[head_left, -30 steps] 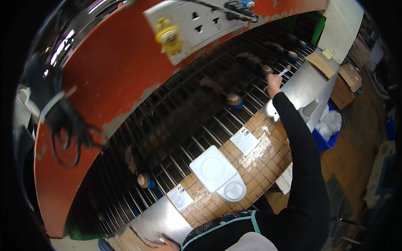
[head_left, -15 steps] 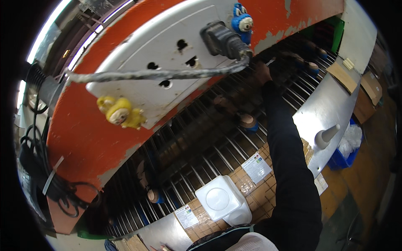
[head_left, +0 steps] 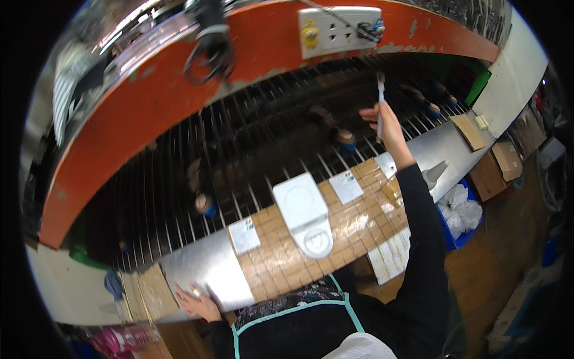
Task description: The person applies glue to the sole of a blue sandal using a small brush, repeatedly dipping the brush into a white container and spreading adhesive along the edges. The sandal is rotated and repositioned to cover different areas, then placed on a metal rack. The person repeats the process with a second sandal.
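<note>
In my right hand [head_left: 388,128] is a slim brush [head_left: 381,91] with a pale handle. Its bristle end points up and away, over the dark metal bars under the orange hood, and some fingers are spread. Just left of that hand, a brown shoe-like piece with a tan and blue end [head_left: 345,139] sits on the bars. My left hand [head_left: 198,304] rests on the shiny metal ledge [head_left: 206,269] at the near left, fingers apart, holding nothing visible. Between the hands, a white plastic container [head_left: 302,200] with a round opening at its near end stands on the brown taped cardboard [head_left: 353,230].
The orange hood [head_left: 257,42] with a white socket panel [head_left: 344,45] arches over the bars. Another shoe-like piece [head_left: 204,204] lies left of centre. A grey cone [head_left: 435,173] stands on the right ledge, above a blue bin [head_left: 460,236] of clear plastic bags.
My view has drawn back from the socket panel. My right hand has come nearer from deep under the hood, and the brush now shows plainly. My left hand has come into view.
</note>
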`<state>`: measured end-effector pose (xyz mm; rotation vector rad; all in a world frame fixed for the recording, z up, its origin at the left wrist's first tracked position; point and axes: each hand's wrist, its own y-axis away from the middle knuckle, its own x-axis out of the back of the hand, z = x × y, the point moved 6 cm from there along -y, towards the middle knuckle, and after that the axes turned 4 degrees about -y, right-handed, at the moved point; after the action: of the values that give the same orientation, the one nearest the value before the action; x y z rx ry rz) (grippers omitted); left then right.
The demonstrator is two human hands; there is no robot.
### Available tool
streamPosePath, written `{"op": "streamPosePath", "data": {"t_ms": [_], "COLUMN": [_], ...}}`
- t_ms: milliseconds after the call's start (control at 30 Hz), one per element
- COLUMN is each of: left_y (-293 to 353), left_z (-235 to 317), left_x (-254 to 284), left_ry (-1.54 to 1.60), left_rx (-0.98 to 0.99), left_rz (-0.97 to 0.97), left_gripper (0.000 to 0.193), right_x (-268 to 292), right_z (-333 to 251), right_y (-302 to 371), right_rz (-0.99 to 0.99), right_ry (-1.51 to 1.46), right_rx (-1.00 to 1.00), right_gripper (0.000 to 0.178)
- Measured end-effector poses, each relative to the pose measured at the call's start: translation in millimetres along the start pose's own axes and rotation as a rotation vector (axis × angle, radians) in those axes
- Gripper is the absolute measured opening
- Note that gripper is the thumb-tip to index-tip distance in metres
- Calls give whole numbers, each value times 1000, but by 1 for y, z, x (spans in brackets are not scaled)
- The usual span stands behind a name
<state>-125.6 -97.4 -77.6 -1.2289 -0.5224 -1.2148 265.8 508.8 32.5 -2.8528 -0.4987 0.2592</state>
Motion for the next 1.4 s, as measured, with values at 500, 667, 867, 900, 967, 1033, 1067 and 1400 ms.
{"op": "streamPosePath", "data": {"t_ms": [500,667,867,900,967,1033,1067,1400], "left_y": [5,7,11,11,12,14,14,17], "left_z": [12,11,1,1,4,6,7,4], "left_x": [14,13,1,0,-2,-2,-3,-6], "left_ry": [501,537,464,452,430,408,382,286], "left_rx": [-177,-168,-131,-151,-213,-242,-252,-237], "left_rz": [-130,-95,-112,-106,-79,-41,-32,91], "left_gripper": [54,54,54,54,55,54,54,55], "right_x": [-129,-147,-150,-141,-101,-18,22,225], "right_z": [-39,-22,-11,-16,-17,-30,-47,15], "right_y": [331,322,315,313,292,233,219,144], "right_rz": [95,52,-90,-106,-130,171,462,751], "right_ry": [1355,1526,1668,1615,1418,1181,1199,952], "right_rx": [456,512,268,307,206,29,207,53], "right_gripper": [10,14,21,25,41,53,63,66]}}
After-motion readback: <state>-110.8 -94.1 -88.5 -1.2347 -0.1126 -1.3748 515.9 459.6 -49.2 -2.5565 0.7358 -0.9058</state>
